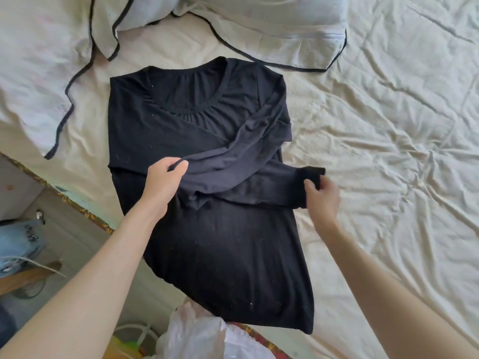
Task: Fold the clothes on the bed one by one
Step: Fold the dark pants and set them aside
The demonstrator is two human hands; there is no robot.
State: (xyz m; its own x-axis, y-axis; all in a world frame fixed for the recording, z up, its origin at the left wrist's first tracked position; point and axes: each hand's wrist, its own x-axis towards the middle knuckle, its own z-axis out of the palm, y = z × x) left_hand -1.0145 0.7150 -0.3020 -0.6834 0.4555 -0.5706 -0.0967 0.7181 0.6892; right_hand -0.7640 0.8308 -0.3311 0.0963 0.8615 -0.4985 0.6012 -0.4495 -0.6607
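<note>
Bed: wrinkled cream sheet (388, 125) fills most of what I see, with its edge running diagonally at lower left.
Far side: two pale pillowcases with thin black piping, one at upper left (51, 47) and one at top centre (272, 29), lie just beyond the garment.
Task garment: a black long-sleeved knit top with a round neckline (220, 242) lies flat on the sheet, collar toward the pillows, hem toward me and hanging near the bed's edge.
Sleeve: I see one long black sleeve (233, 164) drawn across the chest from the right shoulder, lifted slightly off the body of the top.
Left hand: my left hand (163, 180) pinches the sleeve between thumb and fingers near the middle of the top.
Right hand: my right hand (321, 195) grips the cuff end of a sleeve at the top's right edge, fingers curled around the fabric.
Floor side: a blue denim piece (18, 244) shows at far left, off the bed.
Near edge: a crumpled white plastic bag (202, 332) sits below the hem.
</note>
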